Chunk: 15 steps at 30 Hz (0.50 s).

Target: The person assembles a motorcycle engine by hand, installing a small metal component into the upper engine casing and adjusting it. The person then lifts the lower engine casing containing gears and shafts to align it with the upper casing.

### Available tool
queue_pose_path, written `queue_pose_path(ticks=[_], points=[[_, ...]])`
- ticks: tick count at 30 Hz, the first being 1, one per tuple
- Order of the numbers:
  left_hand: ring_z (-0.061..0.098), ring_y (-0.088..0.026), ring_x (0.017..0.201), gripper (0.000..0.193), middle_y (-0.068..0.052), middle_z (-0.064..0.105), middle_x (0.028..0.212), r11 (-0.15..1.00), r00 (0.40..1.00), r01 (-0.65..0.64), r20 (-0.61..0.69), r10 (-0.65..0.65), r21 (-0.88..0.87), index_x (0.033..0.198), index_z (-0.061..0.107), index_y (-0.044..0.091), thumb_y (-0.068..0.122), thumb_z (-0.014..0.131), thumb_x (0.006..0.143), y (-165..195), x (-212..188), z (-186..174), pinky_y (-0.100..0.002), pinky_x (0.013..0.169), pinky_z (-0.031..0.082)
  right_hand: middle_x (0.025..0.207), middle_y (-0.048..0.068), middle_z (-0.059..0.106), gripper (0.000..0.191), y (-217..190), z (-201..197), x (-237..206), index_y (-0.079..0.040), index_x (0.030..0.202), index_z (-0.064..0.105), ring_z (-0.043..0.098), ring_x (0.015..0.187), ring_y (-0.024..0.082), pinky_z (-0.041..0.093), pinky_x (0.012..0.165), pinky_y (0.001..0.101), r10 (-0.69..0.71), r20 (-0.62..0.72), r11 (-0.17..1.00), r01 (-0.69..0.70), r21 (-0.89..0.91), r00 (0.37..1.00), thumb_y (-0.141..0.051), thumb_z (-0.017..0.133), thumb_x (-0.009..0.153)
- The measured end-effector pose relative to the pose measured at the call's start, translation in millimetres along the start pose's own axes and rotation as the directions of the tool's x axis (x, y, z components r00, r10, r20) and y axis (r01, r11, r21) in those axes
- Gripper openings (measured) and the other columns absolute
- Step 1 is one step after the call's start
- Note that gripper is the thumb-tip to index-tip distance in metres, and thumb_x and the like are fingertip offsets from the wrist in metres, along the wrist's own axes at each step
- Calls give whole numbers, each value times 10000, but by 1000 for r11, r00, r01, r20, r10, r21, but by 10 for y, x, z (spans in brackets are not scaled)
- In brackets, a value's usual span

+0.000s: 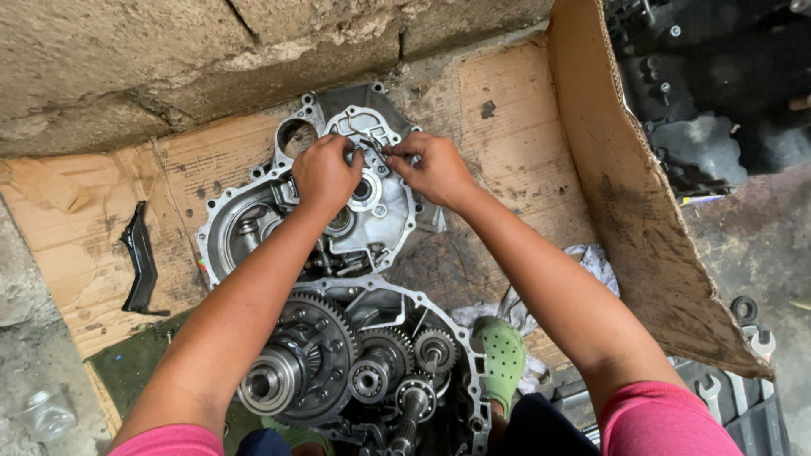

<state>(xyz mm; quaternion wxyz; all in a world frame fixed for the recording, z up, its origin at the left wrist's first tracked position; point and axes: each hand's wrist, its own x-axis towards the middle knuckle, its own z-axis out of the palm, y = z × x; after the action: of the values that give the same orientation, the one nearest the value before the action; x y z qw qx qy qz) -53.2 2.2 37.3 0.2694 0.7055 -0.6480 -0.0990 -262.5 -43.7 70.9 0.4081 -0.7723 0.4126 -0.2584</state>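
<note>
Nearest you, the exposed gear cluster (338, 363) sits between your knees. Beyond it, on the cardboard (515, 101), lies the aluminium housing half (338, 198): heavy, stiff, oily; grip its rim. Your left hand (325, 173) and right hand (432, 169) pinch a small metal part (372, 149) over it, mostly hidden by fingers.

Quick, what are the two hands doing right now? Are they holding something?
Left hand: fingers curled shut, pressing on the silver gearbox cover.
Right hand: fingers pinched on a small metal part at the cover's top; what kind cannot be told.
</note>
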Motion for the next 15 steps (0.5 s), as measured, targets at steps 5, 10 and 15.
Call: queue_pose_path(ticks=[5,10,15], points=[[691,-369,799,131,-120,731,886,995,994,-98,47,99,-22,895,767,73,193,767,843,-65,54,-9,-491,705,532,948,119,730,200,23,26,-12,-91,1085,796,728,775,224,588,695,327,27,-3,999,-27,21,1000,-173,764,905],[702,-349,865,66,-108,727,907,920,901,-391,216,376,32,895,752,73,134,724,901,-167,187,-162,-481,792,556,950,111,737,187,26,45,-8,-76,1063,797,734,794,211,592,689,325,30,-25,998,-28,51,999,-180,767,910],[695,-357,801,202,-122,736,886,990,977,-141,164,135,27,871,787,72,251,803,780,-72,215,-202,-503,707,524,952,109,734,190,61,67,-1,-69,1056,796,735,795,204,597,693,312,39,-41,998,-37,52,998,-187,775,909]])
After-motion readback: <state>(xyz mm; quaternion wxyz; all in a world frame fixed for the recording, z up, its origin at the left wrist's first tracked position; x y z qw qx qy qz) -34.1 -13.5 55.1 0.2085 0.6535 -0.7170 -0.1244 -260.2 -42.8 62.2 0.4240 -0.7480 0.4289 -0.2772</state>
